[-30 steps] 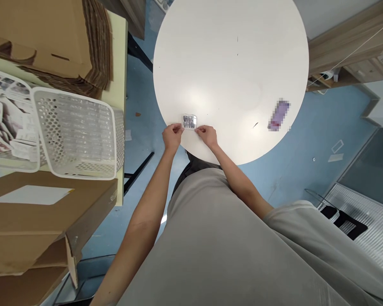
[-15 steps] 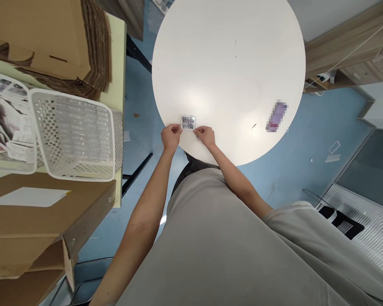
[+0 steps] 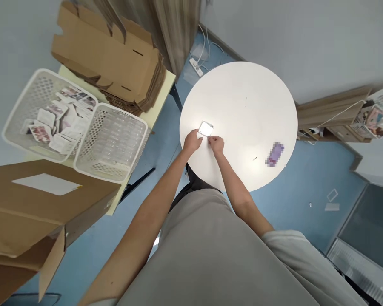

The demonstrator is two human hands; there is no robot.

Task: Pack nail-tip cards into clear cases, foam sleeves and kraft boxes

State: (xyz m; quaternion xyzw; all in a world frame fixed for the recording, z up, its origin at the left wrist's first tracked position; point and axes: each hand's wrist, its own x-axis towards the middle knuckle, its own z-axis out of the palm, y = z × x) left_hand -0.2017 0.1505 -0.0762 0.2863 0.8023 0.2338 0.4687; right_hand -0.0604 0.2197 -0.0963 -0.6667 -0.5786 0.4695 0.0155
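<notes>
While a cardboard carton [image 3: 22, 199] occupies the lower left, a perforated white basket [image 3: 28, 104] holds printed packets [image 3: 70, 123] beside a second basket [image 3: 111, 166] of clear plastic trays [image 3: 118, 136]; flattened cardboard boxes [image 3: 115, 55] are stacked just beyond. The left hand [image 3: 192, 142], its thumb and fingers narrowly spaced, touches the left edge of a small flat case [image 3: 205, 129], at the near left part of a round white table [image 3: 242, 106]. The right hand [image 3: 217, 144], fingertips bunched, meets the case's near corner; whether either hand actually grips it cannot be told. At right, a pixelated purple object [image 3: 275, 154] rests on the table
</notes>
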